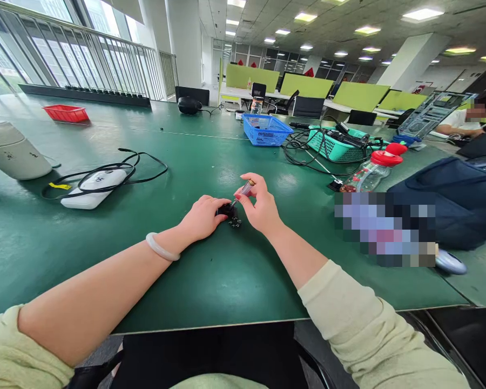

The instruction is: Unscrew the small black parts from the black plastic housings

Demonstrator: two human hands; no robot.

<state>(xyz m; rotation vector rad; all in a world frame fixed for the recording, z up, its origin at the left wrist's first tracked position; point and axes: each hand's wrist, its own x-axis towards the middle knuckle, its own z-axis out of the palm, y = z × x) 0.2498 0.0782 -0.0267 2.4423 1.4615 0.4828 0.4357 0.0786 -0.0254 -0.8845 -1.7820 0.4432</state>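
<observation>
In the middle of the green table [210, 281], my left hand [201, 217] is closed on a small black part [235, 221], thumb and fingers pressed against its left side. Part of it is hidden by my fingers, and its exact kind is too small to make out. My right hand [263, 209] pinches a small screwdriver [247, 188] with a clear handle. The screwdriver slants down to the left, its tip at the top of the black part.
On the left are a white power bank [93, 189] with a black cord, a beige kettle-like container [14, 148] and a red tray [66, 113]. Behind my hands stand a blue basket [267, 132] and a teal basket [336, 146] with cables. Right: a red-lidded bottle [368, 170], a dark bag [453, 200].
</observation>
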